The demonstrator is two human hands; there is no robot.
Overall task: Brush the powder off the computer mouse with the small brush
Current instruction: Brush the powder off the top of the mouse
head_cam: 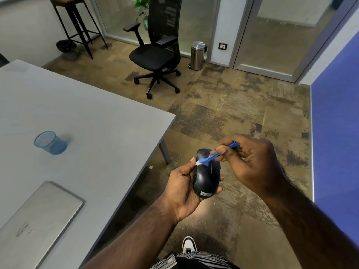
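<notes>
1. Black plastic computer mouse (206,175) sits in my left hand (185,188), palm under it, thumb on its near-left edge, fingers curled round the far side. Held off the grey table (87,117), to the right of the table's corner, over the carpet; presumably so loosened powder falls to the floor and not on the desk.
2. Right hand (250,162) pinches the small brush (211,157) between thumb and forefinger, the blue handle running back under the curled fingers. A short grip, judged to give fine control.
3. White bristle tip touches the mouse's upper left edge, just beside my left thumb.
4. Powder: cannot make out any on the shell at this size.
5. On the table, well left of the mouse: closed silver laptop (37,220) and blue mesh cup (50,142). Neither in the way.
6. Judgement: brushing under way; seams round the buttons likely need a pass.
</notes>
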